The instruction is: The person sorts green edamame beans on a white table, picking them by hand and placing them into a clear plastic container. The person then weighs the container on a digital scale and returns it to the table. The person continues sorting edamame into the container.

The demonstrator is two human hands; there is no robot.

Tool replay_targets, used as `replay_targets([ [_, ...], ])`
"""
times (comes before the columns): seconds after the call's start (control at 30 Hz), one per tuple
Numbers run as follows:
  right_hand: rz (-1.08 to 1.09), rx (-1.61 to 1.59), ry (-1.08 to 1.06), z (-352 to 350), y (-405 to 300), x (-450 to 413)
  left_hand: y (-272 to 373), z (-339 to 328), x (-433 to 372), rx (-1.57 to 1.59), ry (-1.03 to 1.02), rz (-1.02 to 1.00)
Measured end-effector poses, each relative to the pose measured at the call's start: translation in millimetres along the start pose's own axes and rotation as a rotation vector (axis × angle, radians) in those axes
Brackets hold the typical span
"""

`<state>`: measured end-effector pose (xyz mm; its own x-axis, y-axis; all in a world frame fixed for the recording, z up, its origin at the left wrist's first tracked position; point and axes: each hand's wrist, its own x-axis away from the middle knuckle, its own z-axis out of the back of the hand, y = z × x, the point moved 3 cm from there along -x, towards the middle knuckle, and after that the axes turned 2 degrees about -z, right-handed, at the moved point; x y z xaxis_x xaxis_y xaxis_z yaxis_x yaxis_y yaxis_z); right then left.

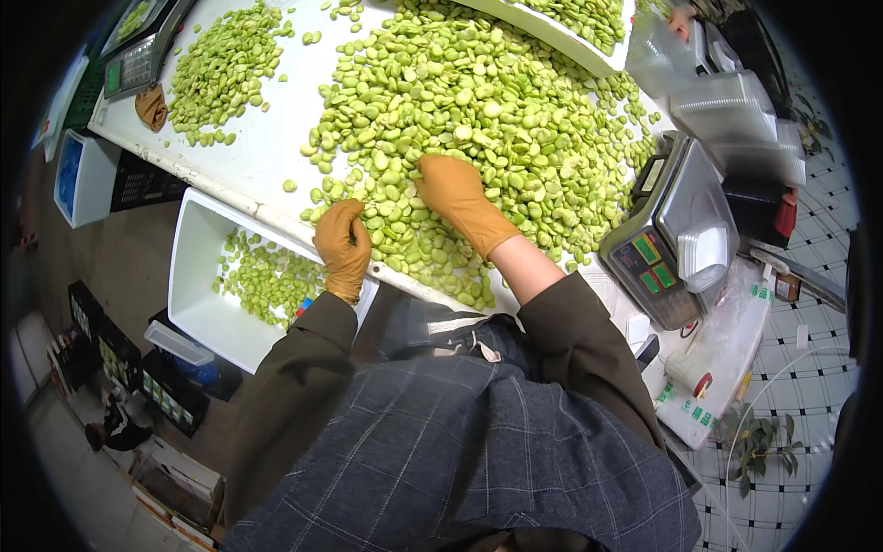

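Note:
Shelled green broad beans lie in a large heap on a white table. My right hand, in an orange-brown glove, rests at the heap's near side, fingertips among the beans; whether it grips any is hidden. Over the table's near edge is my left hand, gloved alike, its fingers curled; something small and dark shows between thumb and fingers, too unclear to name. Below it a white foam box holds loose beans. A smaller bean pile lies at the upper left.
A digital scale with plastic trays stands right of the heap. Stacked clear containers are behind it. A foam box of beans sits at the top. Another scale stands upper left. Another person's hand shows upper right.

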<state>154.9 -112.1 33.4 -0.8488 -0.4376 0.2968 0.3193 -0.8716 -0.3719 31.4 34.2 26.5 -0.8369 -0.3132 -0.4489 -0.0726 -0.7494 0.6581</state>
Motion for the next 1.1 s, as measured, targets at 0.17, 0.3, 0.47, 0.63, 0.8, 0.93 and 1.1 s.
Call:
replay_targets([
  [0.17,-0.116,-0.211,-0.144,15,32,6,0,1,0,0.007,0.021,-0.026],
  [0.3,-0.245,-0.791,-0.143,39,79,18,-1,0,1,0.019,0.013,-0.006],
  [0.47,-0.201,-1.711,-0.097,64,118,35,1,1,0,0.010,0.021,-0.021],
  [0.63,-0.233,-2.015,0.025,61,136,88,2,0,-1,0.008,0.006,-0.033],
  [0.8,-0.308,-1.512,-0.155,31,112,118,2,0,-1,0.027,-0.005,-0.023],
  [0.93,-0.373,-1.270,-0.264,3,84,112,3,-1,-2,0.001,-0.017,-0.059],
  [1.1,-0.412,-1.365,0.011,27,120,56,3,0,-1,0.023,-0.032,-0.015],
])
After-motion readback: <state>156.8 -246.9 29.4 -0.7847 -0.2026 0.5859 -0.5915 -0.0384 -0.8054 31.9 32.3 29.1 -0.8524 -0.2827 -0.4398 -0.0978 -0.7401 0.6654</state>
